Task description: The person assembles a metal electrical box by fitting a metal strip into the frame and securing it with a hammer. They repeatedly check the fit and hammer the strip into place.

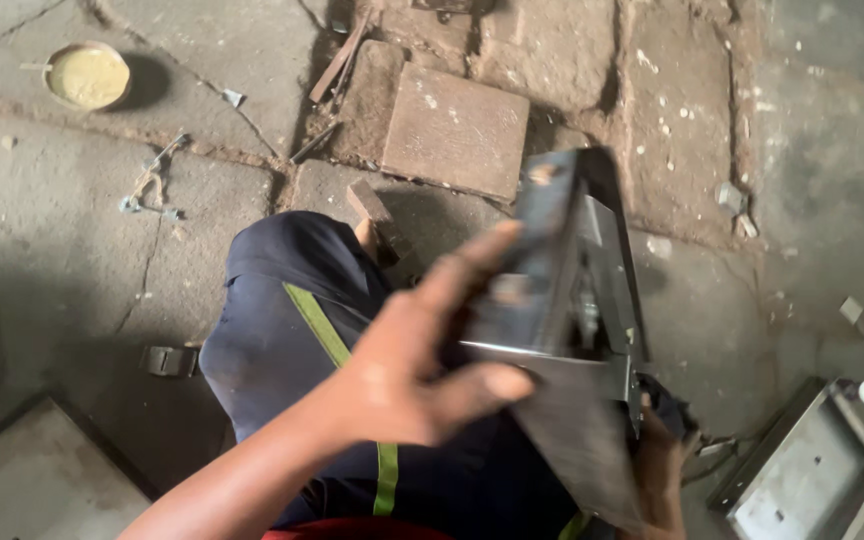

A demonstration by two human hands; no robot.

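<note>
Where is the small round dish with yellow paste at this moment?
In the head view, the round dish sits on the concrete floor at the upper left, far from both hands, with a bent piece of wire lying below it.

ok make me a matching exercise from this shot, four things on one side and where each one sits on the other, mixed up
Things:
1. round dish of yellow paste
2. dark metal box
3. flat square slab
4. grey metal tray

Places:
A. floor, bottom right corner
B. floor, top left corner
C. held between the left hand and the right hand
D. floor, top centre

Pairs: 1-B, 2-C, 3-D, 4-A
</note>
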